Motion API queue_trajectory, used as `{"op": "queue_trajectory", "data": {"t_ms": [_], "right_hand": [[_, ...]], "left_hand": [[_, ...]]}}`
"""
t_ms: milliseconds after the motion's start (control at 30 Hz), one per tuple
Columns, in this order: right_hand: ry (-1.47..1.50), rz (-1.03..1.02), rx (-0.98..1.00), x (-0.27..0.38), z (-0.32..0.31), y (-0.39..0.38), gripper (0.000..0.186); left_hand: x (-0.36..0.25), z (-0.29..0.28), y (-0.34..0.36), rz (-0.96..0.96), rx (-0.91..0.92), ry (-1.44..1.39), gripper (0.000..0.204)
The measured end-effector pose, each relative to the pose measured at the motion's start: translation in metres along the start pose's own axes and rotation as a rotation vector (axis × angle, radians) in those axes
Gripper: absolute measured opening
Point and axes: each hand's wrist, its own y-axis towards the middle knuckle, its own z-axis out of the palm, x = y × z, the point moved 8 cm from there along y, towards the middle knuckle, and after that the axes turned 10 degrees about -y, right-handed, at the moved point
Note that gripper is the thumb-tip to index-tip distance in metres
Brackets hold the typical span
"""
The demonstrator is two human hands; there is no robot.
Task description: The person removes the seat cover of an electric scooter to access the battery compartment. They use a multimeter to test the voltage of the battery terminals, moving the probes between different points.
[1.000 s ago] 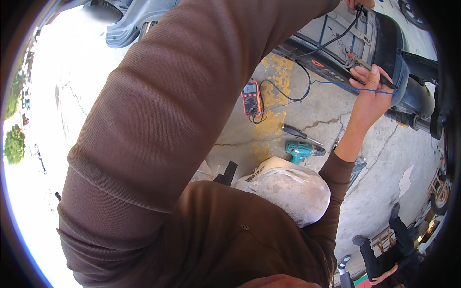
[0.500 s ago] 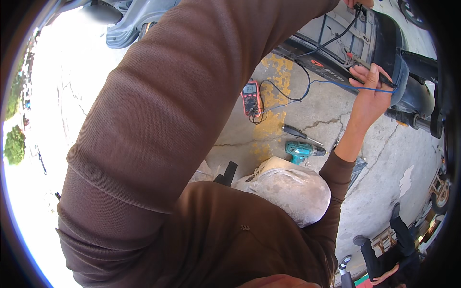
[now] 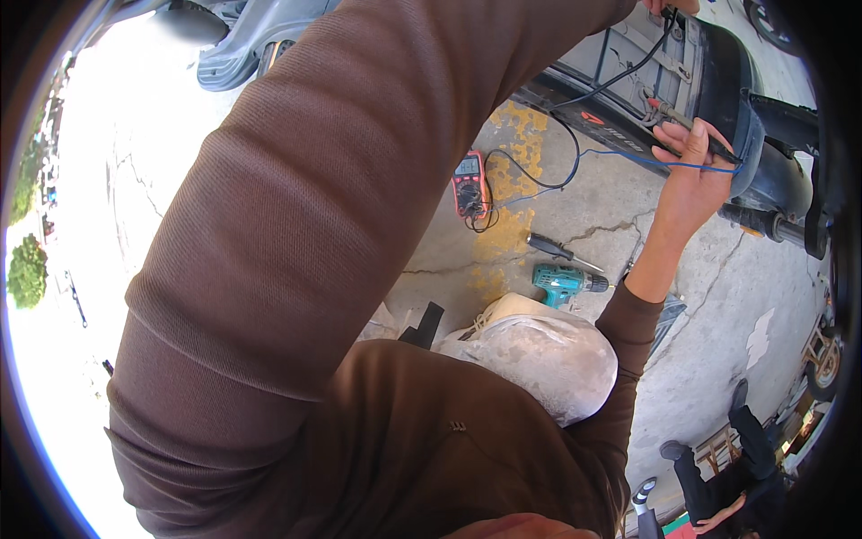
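My right hand (image 3: 693, 169) is closed around a dark test probe (image 3: 718, 151), with a blue lead (image 3: 646, 160) running to it. The probe points at a reddish connector (image 3: 656, 105) on wires at the open compartment of a dark vehicle body (image 3: 620, 76). At the top edge, my left hand (image 3: 675, 5) pinches the end of a black test lead (image 3: 633, 69); much of this hand is cut off by the frame. Both leads trail back to a red-and-black multimeter (image 3: 470, 187) lying on the floor.
A teal cordless drill (image 3: 564, 285) and a black-handled screwdriver (image 3: 561, 251) lie on the cracked concrete, beside my pale, dusty shoe (image 3: 539, 355). My left sleeve (image 3: 296, 207) covers much of the view. A seated person in dark clothes (image 3: 736, 476) is at the lower right.
The multimeter's display looks different. Both hands and the leads stay practically where they were.
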Motion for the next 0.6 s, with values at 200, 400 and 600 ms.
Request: {"op": "queue_trajectory", "data": {"t_ms": [200,400,600], "right_hand": [[0.010,-0.002,-0.001,-0.001,0.000,0.000,0.024],[0.013,0.009,-0.003,-0.001,0.000,0.000,0.024],[0.020,0.013,0.009,-0.001,0.003,0.001,0.024]], "left_hand": [[0.000,-0.003,-0.003,-0.099,-0.024,0.037,0.018],[0.006,-0.011,-0.016,-0.444,-0.134,0.148,0.018],[-0.009,-0.009,-0.007,-0.086,-0.132,0.051,0.019]]}}
